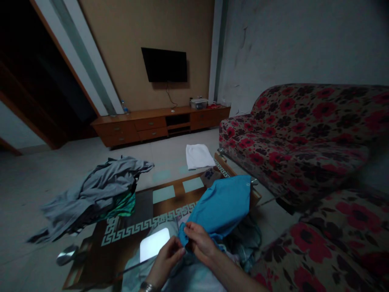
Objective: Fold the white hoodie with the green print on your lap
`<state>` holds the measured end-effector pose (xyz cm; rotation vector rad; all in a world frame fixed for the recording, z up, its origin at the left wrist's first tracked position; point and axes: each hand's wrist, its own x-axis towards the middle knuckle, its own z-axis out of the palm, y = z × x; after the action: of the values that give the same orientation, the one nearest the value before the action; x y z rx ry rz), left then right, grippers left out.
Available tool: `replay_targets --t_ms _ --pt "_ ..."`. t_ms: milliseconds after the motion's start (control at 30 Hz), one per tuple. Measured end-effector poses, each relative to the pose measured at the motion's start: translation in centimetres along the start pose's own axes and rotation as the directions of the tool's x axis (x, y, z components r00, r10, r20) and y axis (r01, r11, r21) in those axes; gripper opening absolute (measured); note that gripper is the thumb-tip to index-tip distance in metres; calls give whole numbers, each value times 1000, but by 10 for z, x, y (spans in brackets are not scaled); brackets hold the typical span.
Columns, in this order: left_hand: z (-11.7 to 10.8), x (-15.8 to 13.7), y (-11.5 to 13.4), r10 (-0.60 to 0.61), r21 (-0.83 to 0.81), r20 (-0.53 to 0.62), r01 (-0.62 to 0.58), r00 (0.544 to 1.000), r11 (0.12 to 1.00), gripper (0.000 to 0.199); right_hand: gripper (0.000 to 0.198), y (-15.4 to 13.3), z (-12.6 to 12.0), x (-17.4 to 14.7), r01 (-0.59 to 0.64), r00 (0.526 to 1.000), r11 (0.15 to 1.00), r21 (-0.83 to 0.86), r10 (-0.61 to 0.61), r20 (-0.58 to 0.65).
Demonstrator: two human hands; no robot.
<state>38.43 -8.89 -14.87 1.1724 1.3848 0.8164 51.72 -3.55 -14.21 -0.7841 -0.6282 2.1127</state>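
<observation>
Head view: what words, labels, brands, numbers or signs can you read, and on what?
No text can be read.
Blue garment: small white mark near one corner, too small to read.
Bottle on the wooden cabinet: any label is too small and blurred.
Television: no legible brand.
Table: the key-pattern border is decoration, not lettering.

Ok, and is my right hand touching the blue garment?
Touching. The head view shows the right hand with its fingertips pressed on the bunched edge of the blue garment, with no gap between them.
</observation>
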Motion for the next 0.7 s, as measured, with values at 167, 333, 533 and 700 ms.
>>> replay_targets --t_ms 167,333,533,700 --pt "-2 -12 0 15 -140 -161 -38 987 989 38 53 10 -4 0 -20 995 1000 -9 21 94" --pt "-2 -16 -8 -63 -256 -209 8 976 967 34 51 15 -8 2 -56 995 991 -120 65 74" --pt "-7 -15 -10 -137 -402 -325 -6 936 916 32 49 7 -16 9 -77 997 988 -131 75 -19" --pt "-29 -13 -12 -242 -651 -476 -154 846 743 28 45 -23 -33 15 16 992 996 -91 -27 -121"
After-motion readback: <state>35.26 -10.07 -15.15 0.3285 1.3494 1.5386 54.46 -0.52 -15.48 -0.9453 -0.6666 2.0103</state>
